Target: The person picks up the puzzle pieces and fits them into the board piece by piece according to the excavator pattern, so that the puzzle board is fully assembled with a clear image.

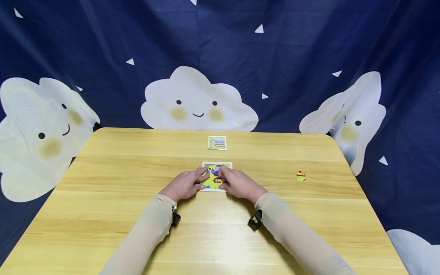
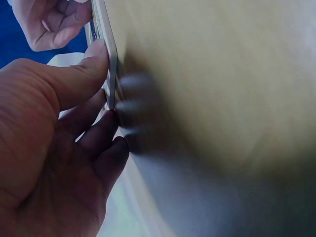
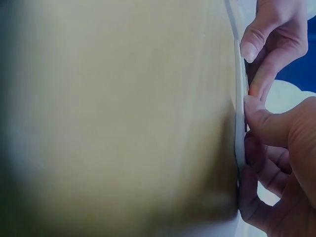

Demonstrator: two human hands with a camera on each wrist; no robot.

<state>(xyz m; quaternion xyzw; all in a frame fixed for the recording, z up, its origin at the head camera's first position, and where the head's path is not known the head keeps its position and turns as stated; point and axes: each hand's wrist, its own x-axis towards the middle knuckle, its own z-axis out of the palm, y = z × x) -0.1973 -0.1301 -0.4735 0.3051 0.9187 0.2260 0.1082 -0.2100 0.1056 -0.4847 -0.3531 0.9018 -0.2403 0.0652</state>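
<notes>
A jigsaw puzzle with a yellow-green picture (image 1: 212,183) lies in a white-rimmed tray (image 1: 214,190) at the middle of the table. My left hand (image 1: 185,184) rests on its left side, forefinger stretched over the pieces and thumb at the near edge. In the left wrist view the left thumb (image 2: 91,66) lies on the tray's rim, while other fingers bend beside it. At the right side of the puzzle my right hand (image 1: 240,184) touches the pieces with bent fingers and thumb. Whether a piece is pinched there is hidden.
One loose puzzle piece (image 1: 301,176), green and orange, lies on the table to the right. Beyond the tray is a small picture card (image 1: 217,143). A dark blue curtain (image 1: 227,46) with white clouds hangs behind the wooden table (image 1: 113,191).
</notes>
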